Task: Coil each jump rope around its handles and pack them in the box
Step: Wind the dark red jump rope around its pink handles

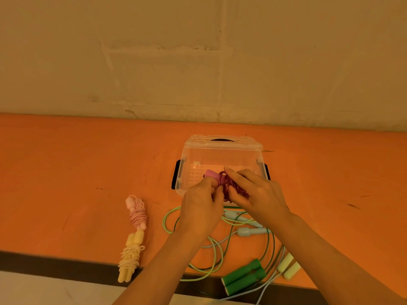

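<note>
Both my hands hold a magenta jump rope [229, 186] over the front of the clear plastic box [222, 155]. My left hand [201, 205] grips its pink handles. My right hand [255, 194] pinches the dark red cord wound round them. The box stands open on the orange table, its lid propped behind it. A coiled pink rope [137, 213] and a coiled yellow rope [130, 256] lie left of my arms. Uncoiled ropes lie in a tangle near the front edge: green handles [243, 276], light blue handles [244, 225] and pale yellow-green handles [288, 266].
The orange table [66, 172] runs along a beige wall. Its dark front edge [44, 260] lies close to me, and some loose cord hangs over it. Black latches sit on both sides of the box.
</note>
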